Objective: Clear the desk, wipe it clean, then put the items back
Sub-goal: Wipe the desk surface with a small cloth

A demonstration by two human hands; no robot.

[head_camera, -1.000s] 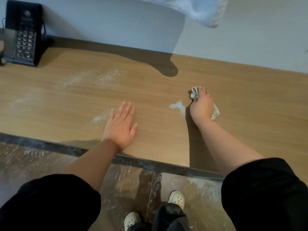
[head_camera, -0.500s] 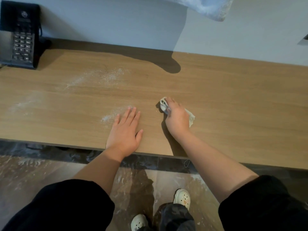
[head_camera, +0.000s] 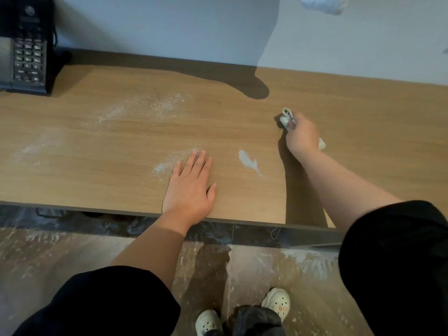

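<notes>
A wooden desk runs across the view, dusted with white powder. My right hand grips a crumpled pale cloth and presses it on the desk right of centre. A small swept heap of powder lies to the left of that hand. My left hand rests flat, fingers straight, near the front edge, its fingertips at a powder patch. More powder is scattered further back and at the far left.
A black desk phone stands at the back left corner against the wall. A pale fabric item hangs at the top right. Below the desk edge is a tiled floor with white smears, and my shoes.
My right hand with the cloth has swept from beside my left hand back out to the right and away, leaving a small heap of powder behind. My left hand stays flat in place.
</notes>
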